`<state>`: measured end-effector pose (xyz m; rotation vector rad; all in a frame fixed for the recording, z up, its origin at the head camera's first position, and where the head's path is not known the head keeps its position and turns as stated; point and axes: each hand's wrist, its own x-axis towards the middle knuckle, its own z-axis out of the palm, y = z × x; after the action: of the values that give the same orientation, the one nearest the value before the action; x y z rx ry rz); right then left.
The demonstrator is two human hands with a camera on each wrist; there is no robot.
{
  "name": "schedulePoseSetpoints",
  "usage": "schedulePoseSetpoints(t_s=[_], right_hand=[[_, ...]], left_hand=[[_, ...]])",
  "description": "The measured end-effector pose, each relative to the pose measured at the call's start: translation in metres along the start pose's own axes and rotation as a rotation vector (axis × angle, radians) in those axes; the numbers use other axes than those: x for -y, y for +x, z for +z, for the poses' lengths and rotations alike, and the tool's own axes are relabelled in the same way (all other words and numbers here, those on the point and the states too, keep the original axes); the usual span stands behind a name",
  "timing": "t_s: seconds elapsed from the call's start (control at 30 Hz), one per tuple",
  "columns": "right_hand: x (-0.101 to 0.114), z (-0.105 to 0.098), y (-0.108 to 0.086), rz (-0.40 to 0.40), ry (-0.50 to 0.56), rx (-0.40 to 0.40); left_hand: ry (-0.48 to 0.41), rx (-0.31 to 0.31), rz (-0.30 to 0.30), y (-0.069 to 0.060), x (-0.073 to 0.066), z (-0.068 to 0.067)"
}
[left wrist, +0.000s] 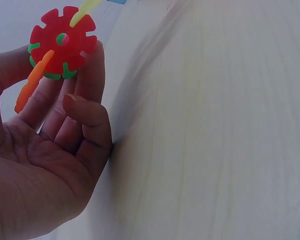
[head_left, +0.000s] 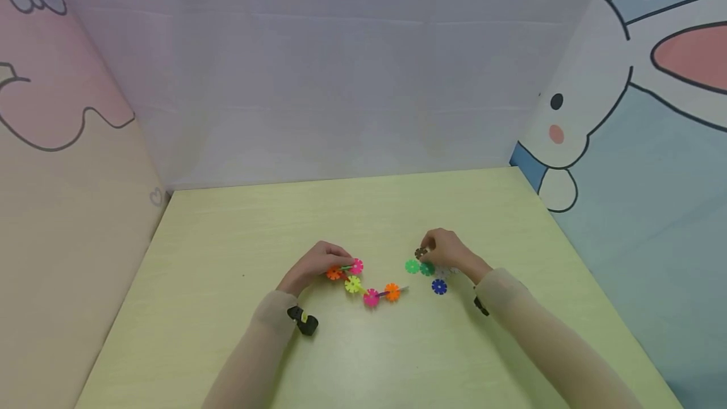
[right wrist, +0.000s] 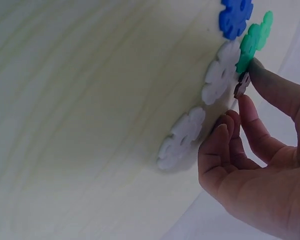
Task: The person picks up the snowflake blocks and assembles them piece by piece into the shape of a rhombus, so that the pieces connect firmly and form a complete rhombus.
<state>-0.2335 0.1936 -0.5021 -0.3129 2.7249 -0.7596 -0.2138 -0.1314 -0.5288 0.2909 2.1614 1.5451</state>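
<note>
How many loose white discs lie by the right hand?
2: in the right wrist view, the upper white disc lies just below the blue disc; the lower white disc lies left of the right hand, which may hide more.

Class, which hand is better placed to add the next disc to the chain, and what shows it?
Probably the right hand: it pinches the brown disc beside the green discs, while the left hand holds the chain.
</note>
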Motion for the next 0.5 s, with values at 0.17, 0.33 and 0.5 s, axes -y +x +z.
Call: schedulePoseSetpoints(t_s=[0.17,0.33,0.5], right_hand=[[-0.0013,-0.0008,0.0,0.01,0.039,-0.002],[-0.0004,-0.0029,0.0006,0.0,0.106,-0.02],[0.007,-0.0027,0.0021,-0.067,0.208,-0.046]], left_hand=[[-0.009,-0.001,-0.001,0.0001,0.0005,0.0008],[-0.009,-0.005,0.0,0.0002,0.0004,0.001],[-0.002,-0.002,0.005,0.0013,0.0001,0.001]])
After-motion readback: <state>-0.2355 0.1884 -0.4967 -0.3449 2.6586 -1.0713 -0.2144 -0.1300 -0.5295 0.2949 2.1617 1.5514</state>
